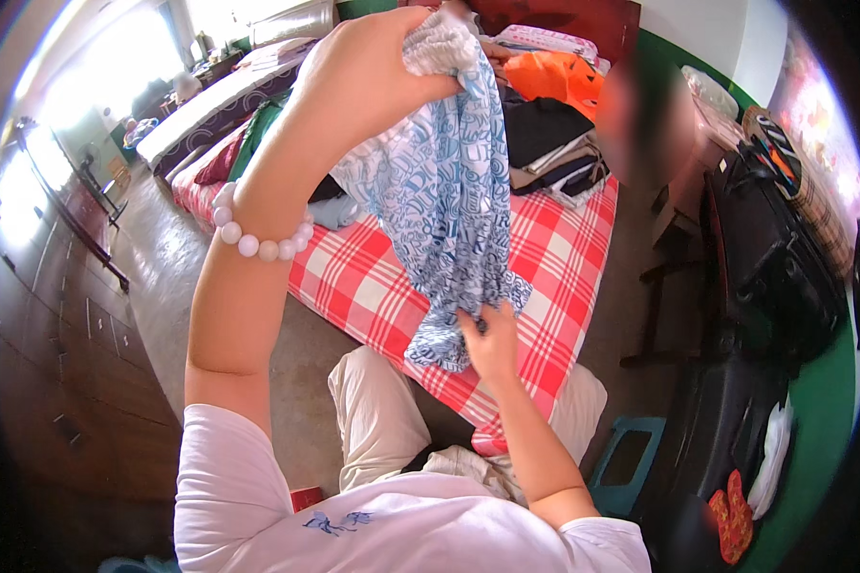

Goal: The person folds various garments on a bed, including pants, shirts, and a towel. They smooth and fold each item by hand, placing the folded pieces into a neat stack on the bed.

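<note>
My left hand point(377, 76), raised high with a pale bead bracelet point(248, 245) on its wrist, is closed on the gathered whitish top of a blue-and-white printed garment point(454, 181). The cloth hangs down in long folds over the bed; its exact kind is unclear. Lower down, my right hand point(492, 349) pinches the garment near its bottom end, with the fingers partly hidden by the cloth. Beneath is a red-and-white plaid bedsheet point(349, 291).
Beyond the garment lie a stack of folded dark clothes point(549, 134) and an orange cloth point(554, 81). Another bed point(215, 100) stands at the far left. Black bags point(774, 253) line the right side, near a teal stool point(629, 463). A dark cabinet point(57, 372) is at left.
</note>
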